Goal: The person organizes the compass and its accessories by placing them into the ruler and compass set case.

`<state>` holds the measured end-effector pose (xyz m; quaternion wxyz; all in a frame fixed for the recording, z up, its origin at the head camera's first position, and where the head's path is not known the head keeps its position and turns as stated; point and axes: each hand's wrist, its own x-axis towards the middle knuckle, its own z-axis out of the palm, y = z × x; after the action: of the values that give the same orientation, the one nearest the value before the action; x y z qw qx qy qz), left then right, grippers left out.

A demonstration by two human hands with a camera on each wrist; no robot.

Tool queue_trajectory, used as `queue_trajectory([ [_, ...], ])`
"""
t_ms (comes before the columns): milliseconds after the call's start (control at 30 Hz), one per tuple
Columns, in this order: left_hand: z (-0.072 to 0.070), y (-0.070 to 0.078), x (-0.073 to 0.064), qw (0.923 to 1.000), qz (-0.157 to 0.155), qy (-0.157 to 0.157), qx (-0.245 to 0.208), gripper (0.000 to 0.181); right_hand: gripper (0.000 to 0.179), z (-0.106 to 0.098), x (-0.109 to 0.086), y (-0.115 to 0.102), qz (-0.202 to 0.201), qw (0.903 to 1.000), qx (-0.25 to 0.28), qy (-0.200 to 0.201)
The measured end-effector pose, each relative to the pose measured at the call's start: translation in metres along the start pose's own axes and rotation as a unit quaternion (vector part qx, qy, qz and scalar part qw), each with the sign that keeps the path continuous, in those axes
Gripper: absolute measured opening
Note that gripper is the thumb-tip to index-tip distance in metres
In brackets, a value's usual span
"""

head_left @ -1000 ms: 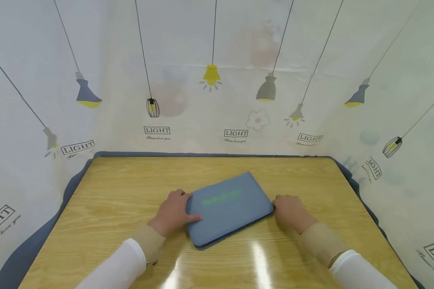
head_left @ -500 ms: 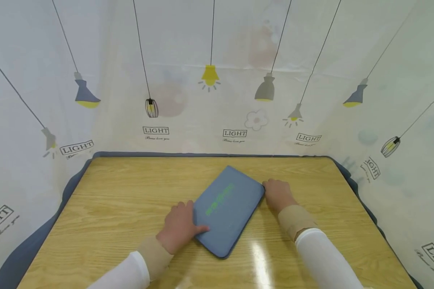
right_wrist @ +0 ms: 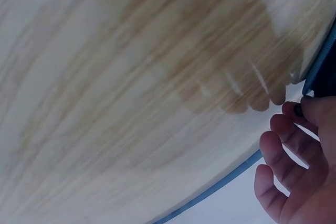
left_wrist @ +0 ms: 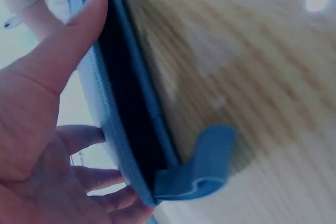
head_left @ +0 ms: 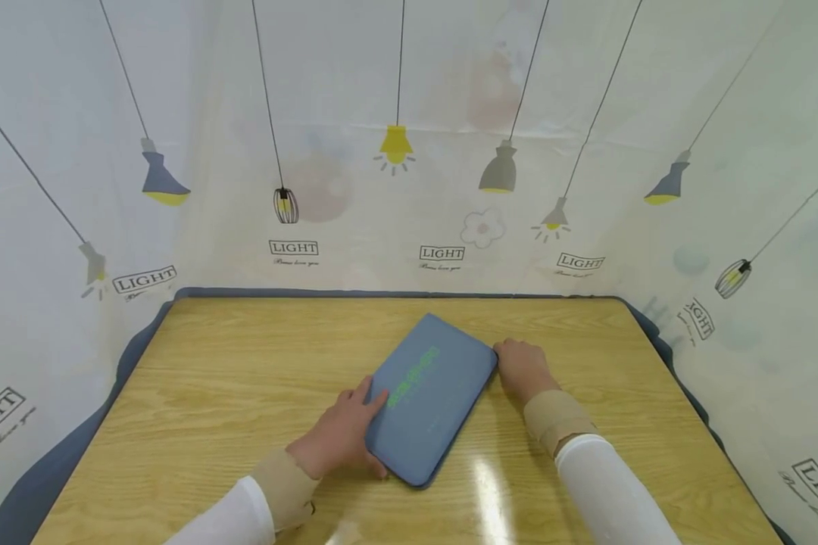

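Observation:
A flat blue zip pouch (head_left: 432,397) with green lettering lies slanted on the wooden table. In the left wrist view its zip edge (left_wrist: 139,98) gapes, showing a dark inside, and a blue fabric loop (left_wrist: 212,163) sticks out at one end. My left hand (head_left: 344,433) holds the pouch's near left end, fingertips on the cover, thumb at the zip edge. At the far right corner, my right hand (head_left: 521,369) pinches a small dark zipper pull (right_wrist: 298,110) between thumb and forefinger. The other right fingers are loosely curled.
The wooden table (head_left: 232,356) extends around the pouch on all sides. Behind it and along both sides hangs a pale sheet (head_left: 382,227) printed with lamps, its dark blue border (head_left: 143,348) along the table's edges.
The pouch has turned counterclockwise, its right end swinging away with my right hand. My left hand has shifted its hold, with its thumb moving from the cover to the near edge.

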<state>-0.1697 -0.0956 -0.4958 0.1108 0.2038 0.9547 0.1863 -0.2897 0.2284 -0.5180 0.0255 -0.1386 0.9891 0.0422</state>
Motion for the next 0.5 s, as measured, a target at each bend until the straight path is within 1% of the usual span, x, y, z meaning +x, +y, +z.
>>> queue_trajectory([
  [67, 0.002, 0.0, 0.0, 0.9999, 0.003, 0.001, 0.017, 0.116, 0.022, -0.001, -0.001, 0.0, 0.006, 0.9999, 0.0, -0.009],
  [167, 0.004, -0.001, 0.0, 0.9989, 0.005, 0.018, 0.043, 0.113, 0.021, -0.002, -0.001, -0.001, 0.014, 0.9998, 0.008, -0.015],
  [267, 0.005, -0.002, 0.0, 0.9973, 0.0, 0.029, 0.068, 0.113, 0.022, -0.002, -0.003, -0.002, 0.017, 0.9994, 0.03, -0.002],
  [333, 0.005, -0.001, 0.0, 0.997, -0.007, 0.03, 0.071, 0.113, 0.021, -0.002, -0.006, -0.002, 0.018, 0.9983, 0.055, 0.005],
  [433, 0.005, 0.001, 0.001, 0.9974, -0.019, 0.021, 0.067, 0.114, 0.021, -0.002, -0.014, 0.0, 0.01, 0.996, 0.088, 0.01],
  [500, 0.005, 0.003, 0.003, 0.9976, -0.028, 0.016, 0.062, 0.114, 0.023, -0.004, -0.021, 0.0, 0.002, 0.9947, 0.103, 0.006],
])
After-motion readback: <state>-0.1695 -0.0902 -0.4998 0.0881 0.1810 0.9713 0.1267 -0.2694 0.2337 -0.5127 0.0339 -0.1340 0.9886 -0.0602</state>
